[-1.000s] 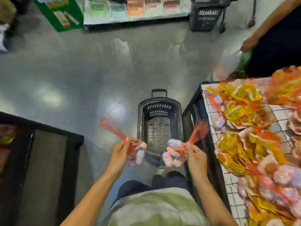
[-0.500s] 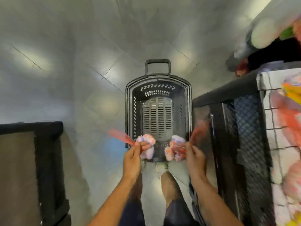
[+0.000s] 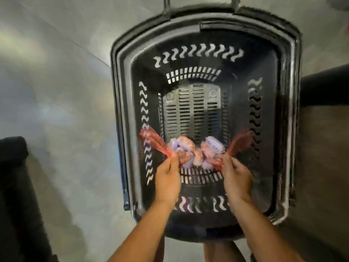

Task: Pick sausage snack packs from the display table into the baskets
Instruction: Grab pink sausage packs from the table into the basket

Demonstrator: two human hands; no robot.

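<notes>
Red mesh necks pinched, one in each fist: left hand (image 3: 167, 173) grips the left pack (image 3: 181, 150), right hand (image 3: 236, 174) grips the right pack (image 3: 210, 150). Both packs hang far of my fingers, over the near half of the black basket (image 3: 290, 76), inside its rim; whether they touch the slatted floor I can't tell. Mesh tails splay outward, left and right. Hands about level, neither nearer. Judging next: release, straight drop.
</notes>
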